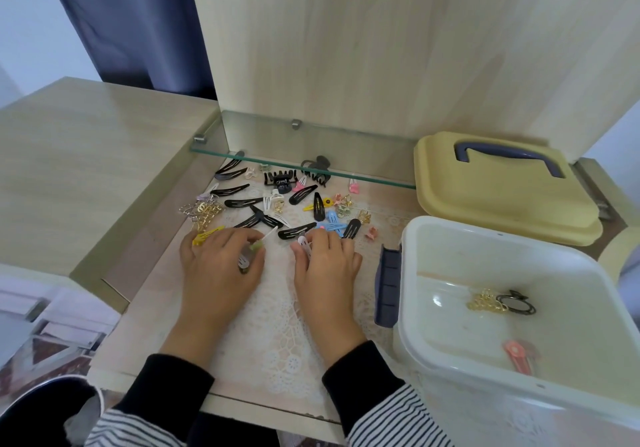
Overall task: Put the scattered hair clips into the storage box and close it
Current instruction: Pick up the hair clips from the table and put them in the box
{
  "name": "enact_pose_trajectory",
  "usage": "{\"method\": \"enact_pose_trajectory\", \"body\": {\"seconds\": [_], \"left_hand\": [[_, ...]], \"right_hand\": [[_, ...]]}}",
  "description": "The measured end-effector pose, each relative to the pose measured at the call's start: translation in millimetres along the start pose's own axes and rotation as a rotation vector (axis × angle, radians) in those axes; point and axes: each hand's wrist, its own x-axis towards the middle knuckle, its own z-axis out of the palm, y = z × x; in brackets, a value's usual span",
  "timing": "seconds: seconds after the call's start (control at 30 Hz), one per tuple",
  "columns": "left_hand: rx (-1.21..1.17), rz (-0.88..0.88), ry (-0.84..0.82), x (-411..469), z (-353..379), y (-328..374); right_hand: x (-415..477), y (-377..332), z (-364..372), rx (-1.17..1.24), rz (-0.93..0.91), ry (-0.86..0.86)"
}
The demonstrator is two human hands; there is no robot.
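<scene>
Mat [277,342] beside box [485,252]: 2 hands [221,270] [327,270], perhaps on clips [242,202]

A glass shelf [329,149] sits on small metal brackets [200,138] across a pale wooden alcove [346,48]. A white lace mat [277,325] covers the surface beneath. A dark blue curtain [131,21] hangs behind the wooden desktop [86,156] on the left.

Legible text: none. Storage box [450,249], yellow lid [485,201] behind it, hair clips [242,202] left of it: unmarked.
</scene>
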Motion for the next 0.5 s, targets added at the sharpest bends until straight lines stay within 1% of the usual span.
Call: {"method": "enact_pose_trajectory", "body": {"seconds": [0.1,0.2,0.27,0.37,0.43,0.5], "left_hand": [[-0.012,0.041,0.022,0.1,-1.2,1.0],[-0.038,0.032,0.055,-0.1,-4.2,2.2],[-0.082,0.009,0.085,1.2,-6.7,4.0],[-0.166,0.007,0.148,3.0,-13.5,6.1],[-0.302,0.058,0.191,7.1,-23.7,12.0],[-0.512,0.057,0.2,14.0,-41.1,30.2]], "right_hand": [[0.1,-3.3,-1.7,0.107,-0.015,-0.003],[-0.3,-10.5,-6.7,0.183,-0.022,-0.021],[-1.4,-19.1,-15.7,0.307,-0.019,-0.032],[-1.5,-36.3,-39.4,0.507,0.027,-0.125],[2.6,-45.0,-60.8,0.569,0.026,-0.133],[11.1,-49.9,-88.3,0.595,-0.016,-0.098]]}}
